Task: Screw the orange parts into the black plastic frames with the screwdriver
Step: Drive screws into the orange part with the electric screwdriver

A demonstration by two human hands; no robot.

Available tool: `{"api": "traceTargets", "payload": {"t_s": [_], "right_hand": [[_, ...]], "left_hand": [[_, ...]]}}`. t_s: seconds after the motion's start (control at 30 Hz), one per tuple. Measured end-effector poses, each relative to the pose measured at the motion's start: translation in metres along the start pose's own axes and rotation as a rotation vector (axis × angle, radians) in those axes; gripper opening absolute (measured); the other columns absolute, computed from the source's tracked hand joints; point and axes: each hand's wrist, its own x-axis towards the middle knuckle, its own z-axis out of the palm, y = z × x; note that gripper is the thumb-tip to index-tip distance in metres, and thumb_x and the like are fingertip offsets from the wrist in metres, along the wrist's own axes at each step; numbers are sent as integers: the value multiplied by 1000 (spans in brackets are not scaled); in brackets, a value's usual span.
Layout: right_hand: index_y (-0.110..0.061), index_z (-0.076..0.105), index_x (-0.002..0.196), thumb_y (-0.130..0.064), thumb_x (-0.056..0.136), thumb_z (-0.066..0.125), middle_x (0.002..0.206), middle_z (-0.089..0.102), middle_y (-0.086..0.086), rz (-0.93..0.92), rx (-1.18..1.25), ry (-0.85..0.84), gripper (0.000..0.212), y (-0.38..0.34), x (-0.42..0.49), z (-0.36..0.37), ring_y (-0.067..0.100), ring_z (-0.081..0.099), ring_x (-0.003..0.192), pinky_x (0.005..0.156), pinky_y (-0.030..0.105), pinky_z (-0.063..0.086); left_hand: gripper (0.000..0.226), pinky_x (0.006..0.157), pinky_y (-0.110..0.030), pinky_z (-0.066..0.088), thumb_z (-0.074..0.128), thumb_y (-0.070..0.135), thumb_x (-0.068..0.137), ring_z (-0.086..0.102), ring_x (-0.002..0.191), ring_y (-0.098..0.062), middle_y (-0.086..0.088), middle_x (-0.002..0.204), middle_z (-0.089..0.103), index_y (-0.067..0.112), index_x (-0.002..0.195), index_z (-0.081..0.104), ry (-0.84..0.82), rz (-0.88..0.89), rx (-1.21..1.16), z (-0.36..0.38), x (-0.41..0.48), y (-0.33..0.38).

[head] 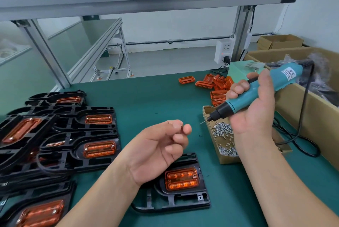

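My right hand (256, 103) grips a teal electric screwdriver (256, 90), its bit pointing down-left over a small cardboard tray of screws (222, 140). My left hand (159, 147) hovers palm up above the mat and pinches a small screw (182, 125) between thumb and forefinger. Below it lies a black plastic frame (183, 199) with an orange part (181, 178) seated in it. Loose orange parts (214, 84) are heaped at the back of the mat.
Several black frames with orange parts (60, 135) are stacked at the left. A large cardboard box (311, 109) stands at the right, and the screwdriver's black cable (300, 146) loops beside it. An aluminium rack post (45, 52) and a power strip (222, 50) stand behind the green mat (146, 101).
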Motion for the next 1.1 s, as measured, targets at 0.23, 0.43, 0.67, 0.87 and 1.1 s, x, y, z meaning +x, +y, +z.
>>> {"api": "traceTargets", "payload": {"t_s": [0.23,0.43,0.67,0.87,1.1], "right_hand": [[-15,59,96,-41,108,56,76,47,-2,30,3,-75,28,5,-14,11,10,46,65,60,22,44],[-16,61,94,-39,107,58,75,47,-2,59,-17,-102,27,11,-19,13,11,48,64,59,23,45],[-15,62,93,-38,105,60,74,48,-2,78,-10,-118,26,13,-22,14,11,49,63,59,23,45],[-15,60,95,-39,107,57,76,46,-2,62,24,-113,27,7,-23,15,10,47,64,60,23,44],[-15,59,97,-40,108,56,76,46,-3,63,54,-146,27,4,-26,18,10,46,64,60,22,44]], "left_hand": [[10,48,-17,41,72,4,85,54,68,-11,-11,95,69,13,89,71,81,138,236,-1,-5,2],[8,51,-17,48,71,3,82,60,68,-10,-17,107,75,10,79,72,124,172,267,-3,-5,2],[9,48,-18,44,80,13,83,54,63,-9,-8,88,69,15,84,72,165,209,380,-5,-5,3],[8,48,-17,43,77,15,89,55,66,-10,-12,90,73,12,96,79,203,211,631,-10,-4,-3],[12,46,-16,38,67,8,101,51,65,-10,-10,89,71,11,97,78,175,173,651,-9,-1,-11]]}}
